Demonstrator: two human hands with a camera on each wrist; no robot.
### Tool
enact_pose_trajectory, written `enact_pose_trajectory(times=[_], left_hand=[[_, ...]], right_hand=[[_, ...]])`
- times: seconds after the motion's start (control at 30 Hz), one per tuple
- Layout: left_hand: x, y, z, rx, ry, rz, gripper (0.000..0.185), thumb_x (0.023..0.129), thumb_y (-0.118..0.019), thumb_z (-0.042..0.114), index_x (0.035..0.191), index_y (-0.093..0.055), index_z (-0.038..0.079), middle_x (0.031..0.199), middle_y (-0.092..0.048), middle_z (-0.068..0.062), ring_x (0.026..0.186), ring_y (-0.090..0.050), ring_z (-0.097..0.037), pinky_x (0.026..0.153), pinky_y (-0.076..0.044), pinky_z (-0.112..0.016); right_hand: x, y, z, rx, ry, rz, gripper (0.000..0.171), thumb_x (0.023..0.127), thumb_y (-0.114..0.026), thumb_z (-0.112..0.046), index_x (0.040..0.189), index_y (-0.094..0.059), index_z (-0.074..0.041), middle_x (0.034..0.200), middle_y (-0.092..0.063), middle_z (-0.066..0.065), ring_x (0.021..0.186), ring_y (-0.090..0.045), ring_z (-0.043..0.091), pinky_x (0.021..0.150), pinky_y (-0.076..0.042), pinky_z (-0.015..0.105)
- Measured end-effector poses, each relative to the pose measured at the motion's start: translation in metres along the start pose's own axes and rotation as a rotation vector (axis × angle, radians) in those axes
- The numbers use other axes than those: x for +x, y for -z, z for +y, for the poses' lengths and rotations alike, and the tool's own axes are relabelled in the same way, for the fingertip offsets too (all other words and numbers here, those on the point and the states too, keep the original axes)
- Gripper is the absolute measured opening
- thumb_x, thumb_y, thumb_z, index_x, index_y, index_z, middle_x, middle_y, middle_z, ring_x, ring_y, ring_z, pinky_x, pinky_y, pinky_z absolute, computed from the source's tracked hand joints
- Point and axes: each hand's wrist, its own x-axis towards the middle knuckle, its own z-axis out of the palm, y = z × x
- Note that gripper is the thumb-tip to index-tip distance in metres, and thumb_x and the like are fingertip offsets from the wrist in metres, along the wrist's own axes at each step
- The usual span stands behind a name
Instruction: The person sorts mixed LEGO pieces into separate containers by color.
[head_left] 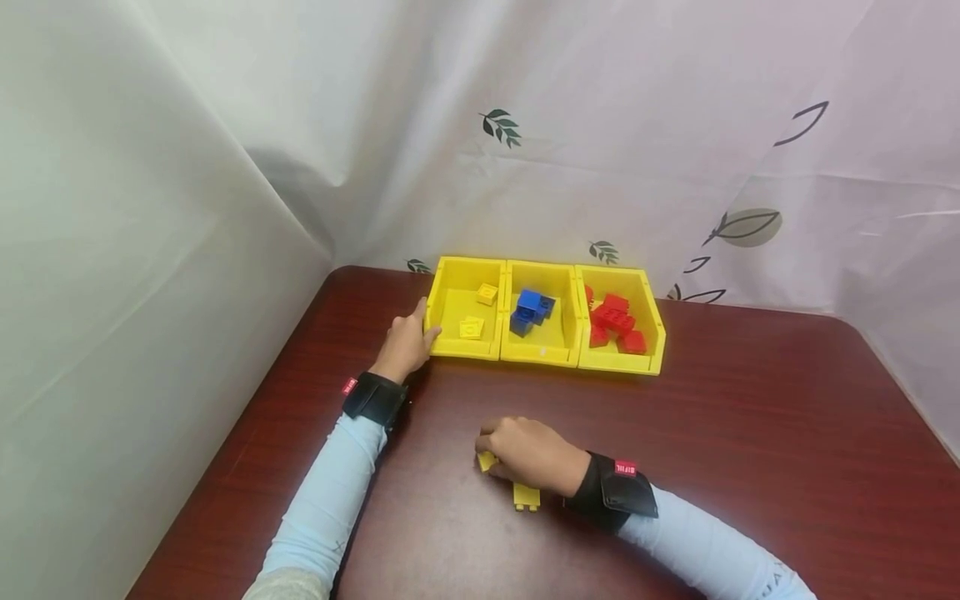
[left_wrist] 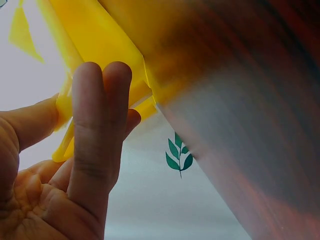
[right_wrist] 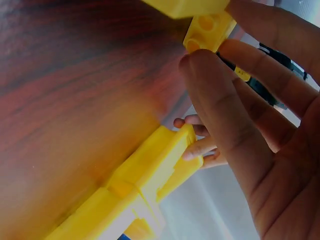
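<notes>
My left hand (head_left: 406, 342) holds the left side wall of the leftmost yellow bin (head_left: 465, 351), thumb on one side and fingers on the other. In the left wrist view, the thumb and fingers of the left hand (left_wrist: 85, 145) straddle the bin's wall (left_wrist: 100, 30). Over the table my right hand (head_left: 531, 454) pinches a yellow toy brick (head_left: 487, 462), partly hidden by the fingers. Beneath that hand lies a second yellow brick (head_left: 527, 498), its studs facing the near edge. The right wrist view shows a studded yellow brick (right_wrist: 207, 32) by the fingertips.
Two small yellow bricks (head_left: 471, 327) lie in the left bin. Blue bricks (head_left: 529, 308) are in the middle bin (head_left: 555, 353), and red bricks (head_left: 615, 318) in the right bin (head_left: 622, 362). The bins stand joined near the brown table's (head_left: 750, 400) back edge, before a white curtain (head_left: 600, 125).
</notes>
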Motion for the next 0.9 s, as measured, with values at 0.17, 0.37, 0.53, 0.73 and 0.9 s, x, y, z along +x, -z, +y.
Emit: enact_pose_trajectory(times=[0.17,0.37,0.53,0.73,0.9], left_hand=[[0.000,0.000,0.001,-0.002,-0.001,-0.001,0.074,0.098,-0.060,0.027,0.157,-0.018,0.009,0.142,-0.051,-0.020,0.103,-0.061,-0.031,0.101,-0.050,-0.044],[0.000,0.000,0.000,0.001,-0.008,0.010,0.074,0.098,-0.061,0.027,0.157,-0.019,0.009,0.140,-0.053,-0.020,0.102,-0.061,-0.030,0.101,-0.051,-0.044],[-0.001,-0.001,0.000,0.006,-0.004,0.003,0.075,0.098,-0.060,0.027,0.157,-0.018,0.010,0.141,-0.052,-0.019,0.103,-0.061,-0.030,0.102,-0.050,-0.044],[0.000,-0.001,0.000,0.005,-0.011,0.006,0.075,0.098,-0.061,0.026,0.157,-0.019,0.008,0.143,-0.051,-0.020,0.103,-0.062,-0.030,0.102,-0.050,-0.044],[0.000,0.000,0.000,0.001,-0.002,0.001,0.076,0.098,-0.060,0.028,0.157,-0.018,0.010,0.143,-0.051,-0.019,0.101,-0.062,-0.029,0.101,-0.051,-0.043]], right_hand=[[0.000,-0.003,-0.002,0.005,-0.030,0.009,0.017,0.080,-0.082,-0.020,0.092,-0.074,-0.013,0.084,-0.066,-0.004,0.071,-0.057,0.007,0.063,-0.052,0.019],[0.000,-0.008,-0.004,0.019,-0.060,0.039,0.016,0.078,-0.082,-0.018,0.085,-0.069,-0.012,0.077,-0.060,-0.005,0.069,-0.051,0.006,0.059,-0.046,0.018],[0.000,-0.011,-0.005,0.010,-0.068,0.050,0.020,0.076,-0.083,-0.018,0.086,-0.067,-0.012,0.078,-0.059,-0.005,0.070,-0.053,0.006,0.060,-0.049,0.019],[0.001,-0.012,-0.005,0.029,-0.051,0.033,0.026,0.077,-0.083,-0.017,0.099,-0.071,-0.013,0.091,-0.067,0.000,0.079,-0.061,0.011,0.067,-0.054,0.022],[0.003,-0.008,-0.003,0.055,-0.033,0.025,0.024,0.076,-0.083,-0.015,0.098,-0.074,-0.014,0.094,-0.067,0.000,0.082,-0.062,0.010,0.070,-0.055,0.021]])
